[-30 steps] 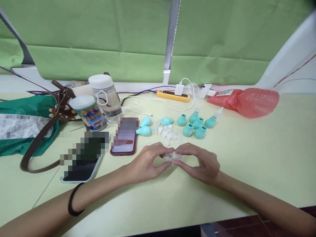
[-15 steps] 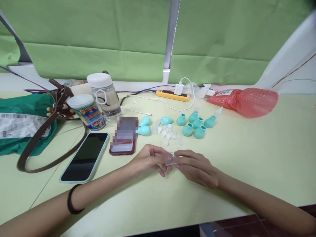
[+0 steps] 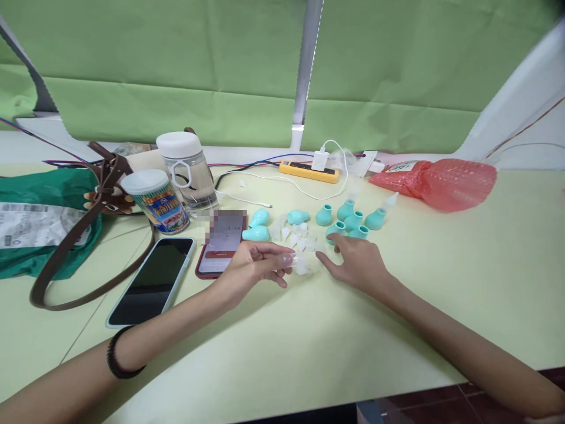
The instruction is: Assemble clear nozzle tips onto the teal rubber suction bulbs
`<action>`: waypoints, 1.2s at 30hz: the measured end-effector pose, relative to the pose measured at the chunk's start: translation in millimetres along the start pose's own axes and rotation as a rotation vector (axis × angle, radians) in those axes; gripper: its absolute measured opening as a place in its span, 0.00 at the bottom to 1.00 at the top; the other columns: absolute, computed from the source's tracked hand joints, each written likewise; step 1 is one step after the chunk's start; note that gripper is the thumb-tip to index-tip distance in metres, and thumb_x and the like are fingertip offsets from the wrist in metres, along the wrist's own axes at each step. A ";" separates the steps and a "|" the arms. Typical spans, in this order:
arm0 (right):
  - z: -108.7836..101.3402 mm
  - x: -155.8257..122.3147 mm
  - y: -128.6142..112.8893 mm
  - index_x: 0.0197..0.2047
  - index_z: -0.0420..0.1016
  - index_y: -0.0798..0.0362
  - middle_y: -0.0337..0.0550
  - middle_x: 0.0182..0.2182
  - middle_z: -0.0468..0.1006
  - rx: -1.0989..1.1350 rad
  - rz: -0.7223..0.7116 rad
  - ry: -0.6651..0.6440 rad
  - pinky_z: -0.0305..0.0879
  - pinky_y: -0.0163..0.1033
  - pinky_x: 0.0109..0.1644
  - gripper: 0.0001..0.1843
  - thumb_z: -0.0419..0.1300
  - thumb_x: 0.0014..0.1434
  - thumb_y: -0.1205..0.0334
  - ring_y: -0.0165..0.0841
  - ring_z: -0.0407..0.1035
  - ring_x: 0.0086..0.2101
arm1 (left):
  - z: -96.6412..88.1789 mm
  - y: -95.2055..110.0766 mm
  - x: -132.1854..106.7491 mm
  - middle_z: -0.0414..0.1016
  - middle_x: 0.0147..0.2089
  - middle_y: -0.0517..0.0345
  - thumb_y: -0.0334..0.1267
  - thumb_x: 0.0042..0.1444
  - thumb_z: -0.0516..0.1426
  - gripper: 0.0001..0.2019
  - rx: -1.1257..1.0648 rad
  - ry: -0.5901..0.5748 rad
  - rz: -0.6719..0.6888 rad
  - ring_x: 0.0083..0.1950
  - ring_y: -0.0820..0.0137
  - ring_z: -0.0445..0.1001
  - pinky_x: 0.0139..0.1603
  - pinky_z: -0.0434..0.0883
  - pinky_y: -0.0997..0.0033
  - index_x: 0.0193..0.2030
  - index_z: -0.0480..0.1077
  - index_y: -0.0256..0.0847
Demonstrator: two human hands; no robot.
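Note:
My left hand (image 3: pixel 256 265) pinches a clear plastic nozzle (image 3: pixel 301 263) between thumb and fingers, just above the table. To its right, my right hand (image 3: pixel 359 259) has its thumb and index finger apart and holds nothing. Its index fingertip is at an open-mouthed teal rubber bulb (image 3: pixel 336 226); I cannot tell whether they touch. Several more such bulbs stand beyond it, and one teal bulb (image 3: pixel 375 218) carries a clear pointed tip (image 3: pixel 391 201). Small white plastic pieces (image 3: pixel 293 239) lie loosely behind my left hand. Teal bulbs (image 3: pixel 256 234) also rest on their sides further left.
A red-cased phone (image 3: pixel 212 265) and a pale-cased phone (image 3: pixel 152 282) lie left. Behind them are a patterned canister (image 3: pixel 161 206), a water bottle (image 3: pixel 189 176), a brown strap (image 3: pixel 88 259) and a green parcel (image 3: pixel 26 235). A yellow power strip (image 3: pixel 304 171) and red bubble wrap (image 3: pixel 459 182) are at the back.
My right hand has come away from the clear nozzle and moved forward to the teal bulbs, its fingers parting. My left hand has risen slightly forward, keeping the nozzle.

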State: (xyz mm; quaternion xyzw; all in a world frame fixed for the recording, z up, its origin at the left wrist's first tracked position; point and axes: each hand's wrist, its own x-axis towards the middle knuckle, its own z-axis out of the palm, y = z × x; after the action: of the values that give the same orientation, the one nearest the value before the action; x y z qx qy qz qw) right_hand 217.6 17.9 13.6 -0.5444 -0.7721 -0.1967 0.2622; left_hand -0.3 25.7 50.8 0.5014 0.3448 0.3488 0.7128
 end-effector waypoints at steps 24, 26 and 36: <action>-8.5 6.0 5.0 0.34 0.58 0.52 0.51 0.42 0.72 0.436 0.031 0.269 0.63 0.43 0.38 0.14 0.58 0.44 0.67 0.38 0.67 0.40 | 3.4 -2.5 -1.2 0.68 0.23 0.61 0.34 0.45 0.59 0.14 -0.098 -0.117 -0.063 0.24 0.78 0.67 0.27 0.70 0.73 0.40 0.67 0.33; -12.3 2.3 -4.3 0.35 0.57 0.52 0.50 0.41 0.72 0.548 -0.052 0.233 0.65 0.40 0.33 0.16 0.59 0.44 0.69 0.37 0.68 0.38 | 4.1 -2.9 -1.8 0.70 0.25 0.59 0.34 0.45 0.59 0.14 -0.085 -0.116 -0.050 0.27 0.75 0.69 0.29 0.70 0.71 0.40 0.66 0.33; -25.2 -3.2 -23.6 0.35 0.59 0.52 0.40 0.25 0.68 0.582 -0.177 -0.004 0.60 0.36 0.25 0.13 0.58 0.45 0.64 0.31 0.62 0.25 | 8.8 -5.2 -4.3 0.74 0.28 0.53 0.31 0.39 0.62 0.14 0.030 -0.092 -0.043 0.29 0.71 0.72 0.32 0.70 0.71 0.35 0.69 0.31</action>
State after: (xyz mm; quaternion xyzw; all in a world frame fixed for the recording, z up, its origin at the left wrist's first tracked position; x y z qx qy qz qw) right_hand 200.9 -7.2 30.9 -0.3774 -0.8410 0.0117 0.3874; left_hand 5.6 16.6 48.7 0.5199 0.3277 0.3047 0.7276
